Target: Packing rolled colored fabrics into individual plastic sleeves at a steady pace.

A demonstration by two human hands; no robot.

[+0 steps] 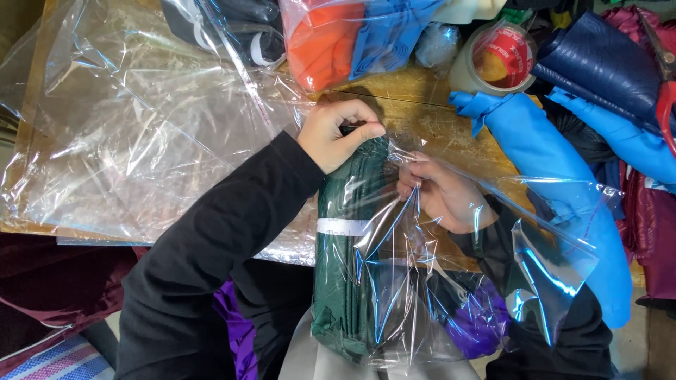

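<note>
A folded dark green cloth with a white band around it lies half inside a clear plastic bag over my lap. My left hand grips the far end of the green cloth at the bag's mouth. My right hand pinches the edge of the clear bag beside the cloth, and the film is drawn over my wrist. Both arms wear black sleeves.
A stack of clear plastic bags lies on the wooden table at left. At the back are a bagged orange and blue cloth and a tape roll. Blue cloth, navy and maroon cloths and red-handled scissors lie at right.
</note>
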